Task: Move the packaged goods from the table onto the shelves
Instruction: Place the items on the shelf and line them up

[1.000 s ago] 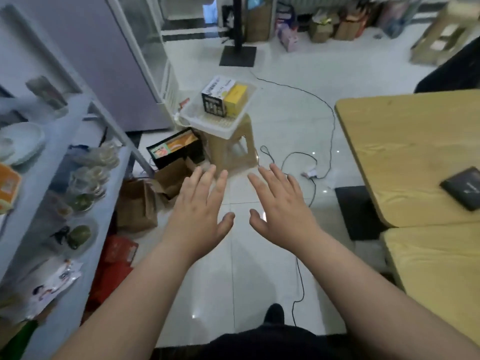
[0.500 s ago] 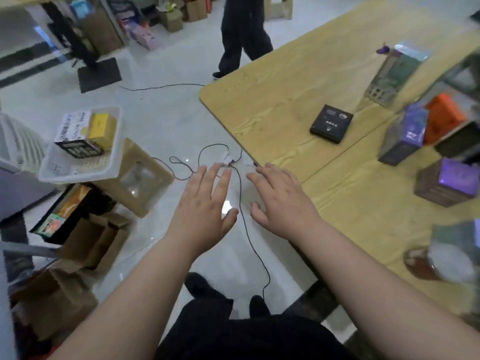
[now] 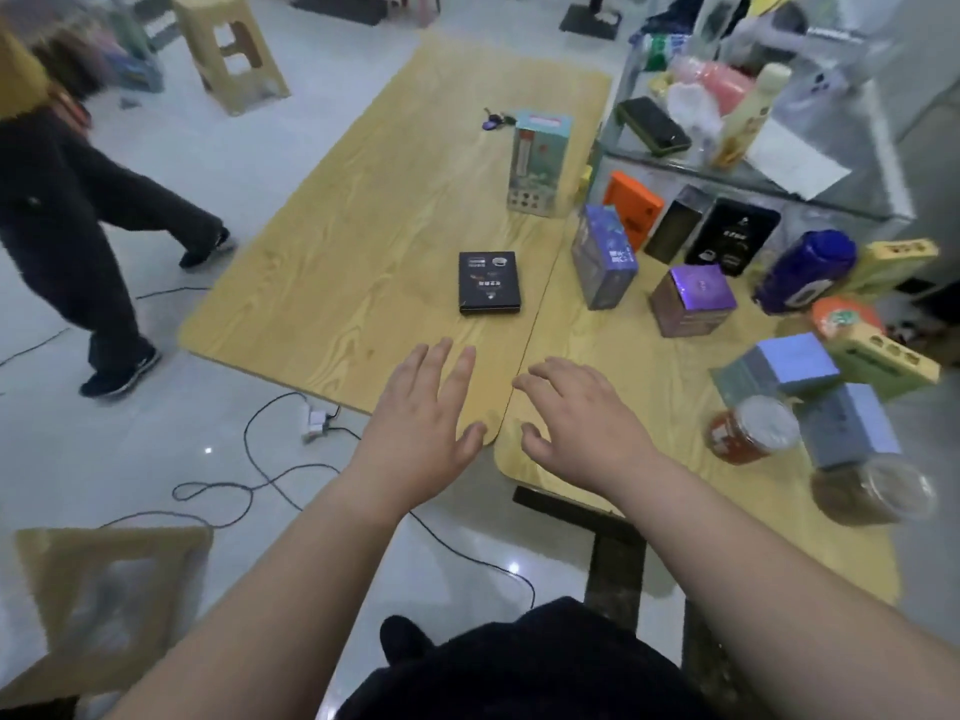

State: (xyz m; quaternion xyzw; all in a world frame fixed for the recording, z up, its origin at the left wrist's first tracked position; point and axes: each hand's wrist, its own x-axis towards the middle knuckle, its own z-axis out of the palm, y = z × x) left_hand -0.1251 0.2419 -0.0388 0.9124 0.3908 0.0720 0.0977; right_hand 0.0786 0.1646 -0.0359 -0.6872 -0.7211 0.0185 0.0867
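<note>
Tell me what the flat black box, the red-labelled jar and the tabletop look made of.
Flat black box: likely printed cardboard, matte, crisp folded edges. Red-labelled jar: clear plastic or glass, glossy; too blurred to tell which. Tabletop: wood or wood-look laminate, pale grain, smooth.

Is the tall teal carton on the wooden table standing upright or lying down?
Upright: the tall teal carton stands on its narrow end on the wooden table, top face showing.

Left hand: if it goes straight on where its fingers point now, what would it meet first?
Probably the flat black box lying on the table. The open left hand points at it over bare wood, though its height above the table is unclear.
</note>
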